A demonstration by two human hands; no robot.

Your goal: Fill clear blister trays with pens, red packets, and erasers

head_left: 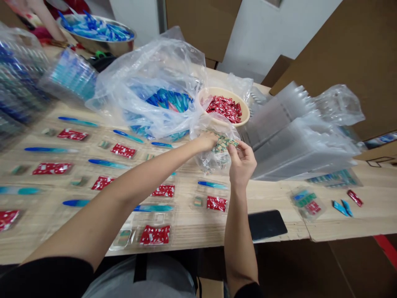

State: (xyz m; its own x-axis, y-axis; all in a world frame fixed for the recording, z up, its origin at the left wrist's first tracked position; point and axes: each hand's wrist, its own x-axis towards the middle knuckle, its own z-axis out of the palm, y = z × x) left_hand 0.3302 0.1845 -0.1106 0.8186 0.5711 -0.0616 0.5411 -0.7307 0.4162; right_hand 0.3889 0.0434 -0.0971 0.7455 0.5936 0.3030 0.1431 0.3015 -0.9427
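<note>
My left hand reaches into a clear plastic bag of small green-and-beige striped pieces. Its fingertips are lost among the pieces and blurred. At the bag's right side, my right hand is closed, thumb against fingers, on a small striped piece. Below the bag lies a clear blister tray holding a blue pen-like stick, a red dotted sachet and a striped piece. Similar filled trays spread to the left, partly hidden under my left forearm.
A cream bowl of red sachets stands behind the bag. Left of it is a large plastic bag of blue sticks. Clear plastic sheets stand at right, near a black phone. A person's arm shows at the far left.
</note>
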